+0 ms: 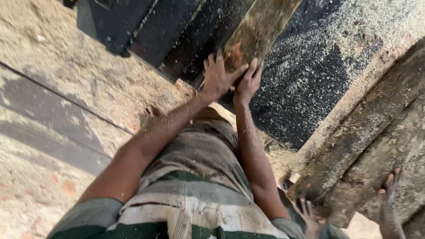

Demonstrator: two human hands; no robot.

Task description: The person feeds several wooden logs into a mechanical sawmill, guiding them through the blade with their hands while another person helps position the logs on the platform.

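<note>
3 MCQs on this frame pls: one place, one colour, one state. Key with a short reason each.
1. Where are the wearer's two hands?
A. On the near end of the wooden plank
B. On the striped shirt
C. On the sawdust floor

2. What colours are the shirt's stripes?
A. Red and yellow
B. Green and off-white
C. Solid blue

3. How is the black machine table?
A. Wiped clean
B. Dusted with sawdust
C. Wet with water

Key:
1 A: left hand and right hand press side by side against the wooden plank.
2 B: the striped shirt shows dark green and off-white bands.
3 B: pale sawdust speckles the black machine table.
</note>
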